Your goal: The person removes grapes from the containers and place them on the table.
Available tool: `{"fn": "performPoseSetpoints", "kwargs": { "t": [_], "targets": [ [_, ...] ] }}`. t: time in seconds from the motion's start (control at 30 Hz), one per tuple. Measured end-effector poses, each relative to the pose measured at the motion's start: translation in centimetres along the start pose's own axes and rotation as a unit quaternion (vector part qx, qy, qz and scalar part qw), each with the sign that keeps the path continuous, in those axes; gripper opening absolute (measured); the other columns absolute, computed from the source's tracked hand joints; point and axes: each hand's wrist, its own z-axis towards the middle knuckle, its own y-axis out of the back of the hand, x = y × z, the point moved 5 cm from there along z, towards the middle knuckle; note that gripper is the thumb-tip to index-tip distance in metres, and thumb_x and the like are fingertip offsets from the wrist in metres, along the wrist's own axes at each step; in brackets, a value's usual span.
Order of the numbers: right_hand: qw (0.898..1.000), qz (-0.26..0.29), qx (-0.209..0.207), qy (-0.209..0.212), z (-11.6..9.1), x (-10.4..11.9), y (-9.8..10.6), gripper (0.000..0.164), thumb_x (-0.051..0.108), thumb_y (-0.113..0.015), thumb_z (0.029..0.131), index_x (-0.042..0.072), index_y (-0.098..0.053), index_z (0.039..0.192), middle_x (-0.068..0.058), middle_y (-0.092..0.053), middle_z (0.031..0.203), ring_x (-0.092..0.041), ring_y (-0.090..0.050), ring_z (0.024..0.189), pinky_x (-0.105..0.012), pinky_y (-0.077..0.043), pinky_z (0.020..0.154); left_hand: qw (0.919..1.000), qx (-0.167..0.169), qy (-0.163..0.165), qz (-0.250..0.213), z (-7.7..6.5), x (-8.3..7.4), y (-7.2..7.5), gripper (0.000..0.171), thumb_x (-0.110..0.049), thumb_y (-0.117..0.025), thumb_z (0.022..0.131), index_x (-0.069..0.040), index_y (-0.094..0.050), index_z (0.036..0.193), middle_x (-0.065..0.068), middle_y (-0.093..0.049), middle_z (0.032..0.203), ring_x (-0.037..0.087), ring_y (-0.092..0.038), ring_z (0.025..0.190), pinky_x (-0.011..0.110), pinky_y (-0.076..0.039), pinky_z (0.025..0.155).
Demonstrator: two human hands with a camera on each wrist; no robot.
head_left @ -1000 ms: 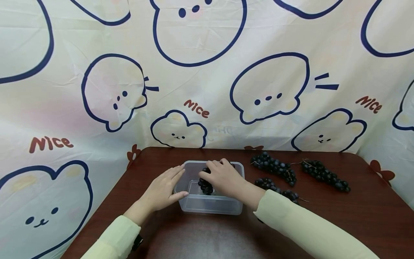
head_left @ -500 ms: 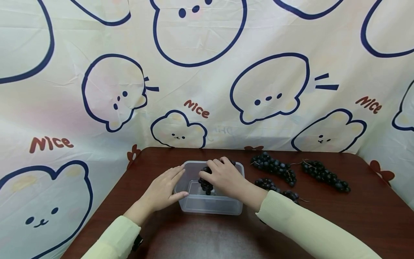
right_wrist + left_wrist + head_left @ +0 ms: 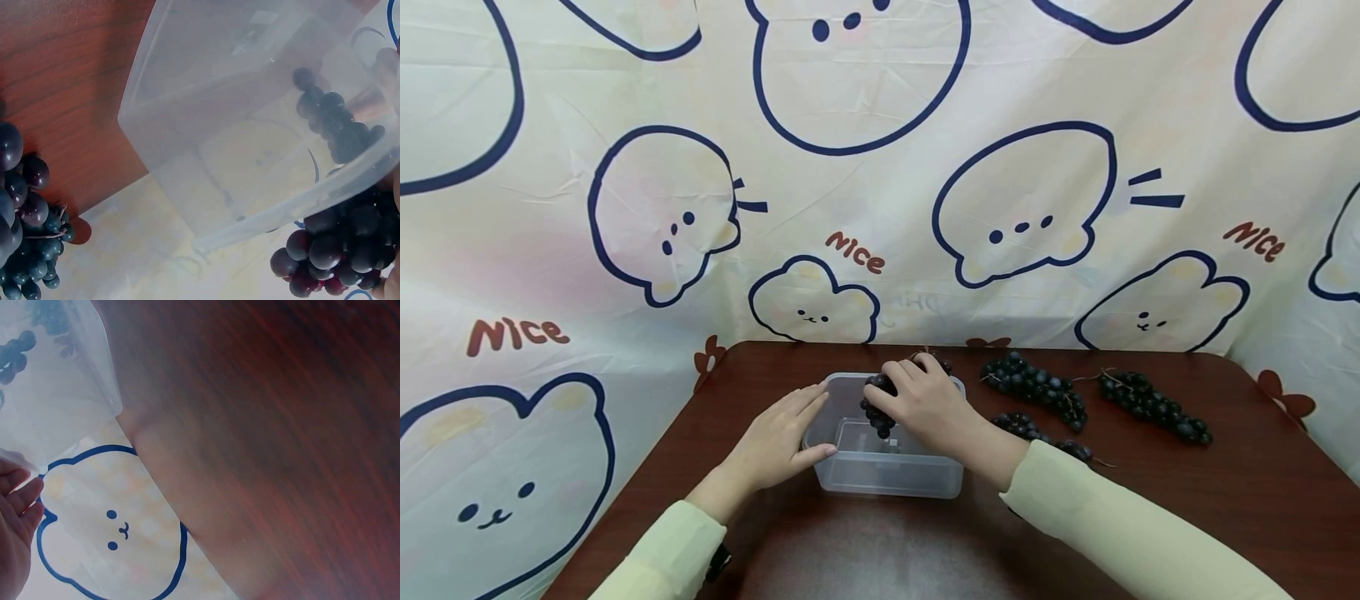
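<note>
A bunch of dark grapes [image 3: 878, 414] hangs from my right hand [image 3: 931, 408], whose fingers and thumb grip it over the clear plastic container [image 3: 887, 477]. In the right wrist view, part of the grape bunch [image 3: 328, 253] bulges past the rim, and more shows blurred through the container wall [image 3: 194, 131]. My left hand [image 3: 771, 442] lies along the container's left side, fingers straight and thumb near the front corner. In the left wrist view, the fingertips of the left hand [image 3: 15, 512] are right at the container's edge [image 3: 106, 381].
Right of the container on the brown table [image 3: 872, 550] lie three other grape bunches: one at the back [image 3: 1037, 387], one farther right [image 3: 1153, 408], and one nearer [image 3: 1018, 423], partly behind the right forearm. A patterned cloth [image 3: 910, 200] hangs behind the table.
My right hand has risen slightly and shifted a little right, lifting the grape bunch with it; more of the container's floor shows below. My left hand has stayed put.
</note>
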Motion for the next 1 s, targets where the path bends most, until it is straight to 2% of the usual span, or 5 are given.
{"fn": "performPoseSetpoints", "kwargs": {
  "t": [0.4, 0.6, 0.73, 1.0],
  "targets": [
    [0.999, -0.022, -0.042, -0.009, -0.4, -1.3, 1.2, 0.028, 0.014, -0.074, 0.087, 0.016, -0.064, 0.113, -0.012, -0.061, 0.101, -0.026, -0.061, 0.088, -0.043, -0.051, 0.08, 1.0, 0.004, 0.004, 0.001, -0.1, 0.0, 0.1, 0.075, -0.054, -0.059, 0.089, 0.001, -0.051, 0.139, 0.016, -0.044, 0.147, 0.031, -0.043, 0.133, 0.047, -0.035, 0.108],
    [0.997, -0.028, -0.064, -0.018, -0.8, -2.1, 1.7, 0.016, 0.006, -0.061, 0.094, 0.013, -0.065, 0.108, -0.013, -0.062, 0.1, -0.027, -0.061, 0.087, -0.045, -0.051, 0.08, 1.0, 0.002, 0.005, -0.001, 0.0, 0.0, 0.1, 0.075, -0.052, -0.062, 0.088, 0.002, -0.051, 0.138, 0.016, -0.044, 0.147, 0.03, -0.043, 0.133, 0.046, -0.035, 0.108],
    [0.997, -0.022, -0.061, -0.032, -1.2, -2.6, 2.1, 0.018, 0.005, -0.051, 0.099, 0.012, -0.064, 0.108, -0.014, -0.061, 0.1, -0.028, -0.06, 0.087, -0.046, -0.05, 0.081, 1.0, 0.0, 0.004, 0.0, 0.0, -0.1, 0.1, 0.074, -0.051, -0.062, 0.088, 0.002, -0.052, 0.138, 0.016, -0.045, 0.146, 0.03, -0.044, 0.133, 0.046, -0.035, 0.108],
    [0.995, -0.027, -0.08, -0.048, -2.1, -3.7, 3.2, 0.023, 0.001, -0.049, 0.097, 0.011, -0.065, 0.11, -0.016, -0.061, 0.101, -0.031, -0.062, 0.087, -0.048, -0.051, 0.08, 1.0, 0.004, 0.008, -0.001, 0.0, -0.1, 0.0, 0.075, -0.052, -0.063, 0.087, 0.001, -0.051, 0.139, 0.016, -0.044, 0.146, 0.03, -0.043, 0.133, 0.046, -0.035, 0.108]
  ]
}}
